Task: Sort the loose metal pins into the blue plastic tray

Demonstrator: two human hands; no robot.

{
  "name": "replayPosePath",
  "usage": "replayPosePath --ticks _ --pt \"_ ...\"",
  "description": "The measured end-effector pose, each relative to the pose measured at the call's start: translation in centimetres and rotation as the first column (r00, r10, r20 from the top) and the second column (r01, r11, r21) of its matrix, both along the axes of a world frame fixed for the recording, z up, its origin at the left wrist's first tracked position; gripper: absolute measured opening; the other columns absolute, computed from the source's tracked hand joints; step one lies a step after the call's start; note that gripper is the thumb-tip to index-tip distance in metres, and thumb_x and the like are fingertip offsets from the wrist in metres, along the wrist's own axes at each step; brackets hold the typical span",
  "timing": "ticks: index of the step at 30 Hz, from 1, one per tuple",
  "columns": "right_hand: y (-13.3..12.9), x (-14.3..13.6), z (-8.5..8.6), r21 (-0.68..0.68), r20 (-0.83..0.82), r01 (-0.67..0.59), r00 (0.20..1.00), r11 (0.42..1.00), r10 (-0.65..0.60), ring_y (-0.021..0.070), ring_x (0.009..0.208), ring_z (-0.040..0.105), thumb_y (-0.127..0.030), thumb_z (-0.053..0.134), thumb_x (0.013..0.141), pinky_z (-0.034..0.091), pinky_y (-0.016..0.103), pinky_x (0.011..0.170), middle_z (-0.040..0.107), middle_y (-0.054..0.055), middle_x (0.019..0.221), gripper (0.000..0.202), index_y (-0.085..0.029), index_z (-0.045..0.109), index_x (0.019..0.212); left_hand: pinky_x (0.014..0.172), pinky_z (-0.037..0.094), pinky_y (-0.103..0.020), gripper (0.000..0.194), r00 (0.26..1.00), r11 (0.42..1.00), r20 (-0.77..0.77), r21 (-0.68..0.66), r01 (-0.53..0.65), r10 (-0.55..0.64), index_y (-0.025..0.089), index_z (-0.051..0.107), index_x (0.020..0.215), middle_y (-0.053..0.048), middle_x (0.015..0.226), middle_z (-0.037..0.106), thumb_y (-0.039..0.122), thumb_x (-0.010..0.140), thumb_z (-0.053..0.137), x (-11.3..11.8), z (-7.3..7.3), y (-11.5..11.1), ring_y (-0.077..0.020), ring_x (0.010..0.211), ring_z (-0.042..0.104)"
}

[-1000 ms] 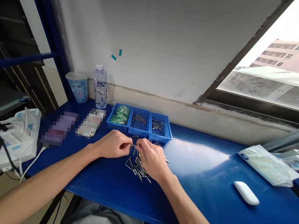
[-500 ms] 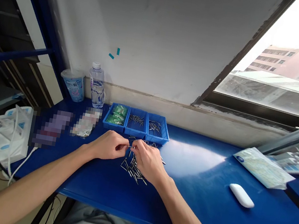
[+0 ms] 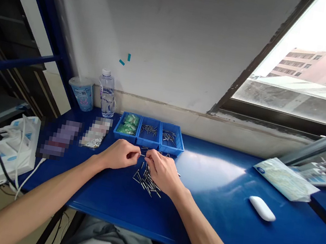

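My left hand [image 3: 121, 154] is closed in a pinch on one end of a thin metal rivet [image 3: 142, 155]. The fingertips of my right hand [image 3: 161, 170] are closed at its other end, so it spans the small gap between both hands. Beneath and beside my right hand lies a loose pile of similar silvery rivets [image 3: 146, 183], partly covered by it. Just beyond my hands stands a row of three joined blue bins [image 3: 148, 144]. Green-and-clear packets [image 3: 130, 124] fill the left one. Loose metal rivets lie in the middle bin [image 3: 149, 129] and the right bin [image 3: 169, 137].
A water bottle [image 3: 107, 94] and a blue cup [image 3: 82, 94] stand against the wall at the back left. White power strips with cables [image 3: 15, 150] lie at the left. On the right are a white oval case [image 3: 262, 208] and a tissue pack [image 3: 285, 179].
The gap between my hands has widened slightly, showing more of the rivet. The whole view has shifted a little; bins and pile stay as they were.
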State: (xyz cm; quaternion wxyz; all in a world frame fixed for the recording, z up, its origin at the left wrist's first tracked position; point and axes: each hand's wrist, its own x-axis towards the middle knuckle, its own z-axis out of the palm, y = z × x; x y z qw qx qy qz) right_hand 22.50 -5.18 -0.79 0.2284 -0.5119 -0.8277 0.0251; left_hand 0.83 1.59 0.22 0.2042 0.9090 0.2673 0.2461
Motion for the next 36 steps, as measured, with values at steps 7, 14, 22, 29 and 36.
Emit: replayPosePath --ticks 7,14,22,29,36 --pt "-0.07 0.02 -0.39 0.030 0.018 -0.031 0.999 0.999 0.030 0.0172 0.070 0.069 -0.022 0.041 0.112 0.031 0.028 0.057 0.075 0.004 0.101 0.013 -0.021 0.054 0.115 0.059 0.034 -0.024 0.018 1.000 1.000 -0.010 0.009 0.028 -0.028 0.017 0.063 0.071 0.004 0.060 0.056 0.011 0.086 0.055 0.10 -0.26 -0.05 -0.0102 0.055 0.050" --pt "0.07 -0.35 -0.64 0.027 0.045 -0.030 0.999 0.999 0.029 0.0170 0.068 0.069 -0.018 0.039 0.111 0.033 0.029 0.059 0.075 0.005 0.091 0.018 -0.020 0.056 0.106 0.059 0.035 -0.024 0.016 1.000 1.000 0.009 0.006 0.028 -0.028 0.018 0.065 0.074 0.004 0.061 0.058 0.010 0.084 0.056 -0.03 -0.41 0.10 -0.0101 0.055 0.051" --pt "0.00 -0.13 0.15 0.048 -0.005 -0.044 0.999 0.998 0.044 0.0177 0.075 0.070 -0.028 0.049 0.111 0.036 0.028 0.061 0.075 0.005 0.104 0.012 -0.021 0.057 0.116 0.060 0.035 -0.024 0.017 1.000 1.000 0.009 0.020 0.017 -0.017 0.018 0.064 0.073 0.004 0.060 0.058 0.012 0.086 0.056 0.30 -0.33 -0.17 -0.0103 0.055 0.052" --pt "0.19 -0.41 -0.15 0.034 0.000 0.006 1.000 0.999 -0.006 0.0161 0.071 0.067 -0.023 0.048 0.110 0.033 0.028 0.059 0.075 0.004 0.104 0.011 -0.022 0.059 0.113 0.060 0.034 -0.024 0.018 0.999 0.999 -0.021 0.045 -0.025 0.026 0.018 0.067 0.074 0.003 0.059 0.058 0.016 0.089 0.056 0.11 -0.23 0.10 -0.0111 0.054 0.052" --pt "0.26 -0.10 0.03 0.082 0.005 -0.004 1.000 0.997 0.003 0.0151 0.075 0.068 -0.021 0.054 0.107 0.034 0.028 0.060 0.073 0.003 0.105 0.009 -0.022 0.062 0.109 0.061 0.035 -0.024 0.019 1.000 0.998 -0.011 0.055 -0.015 0.016 0.018 0.068 0.076 0.002 0.061 0.061 0.016 0.091 0.056 0.33 -0.13 -0.39 -0.0119 0.056 0.055"
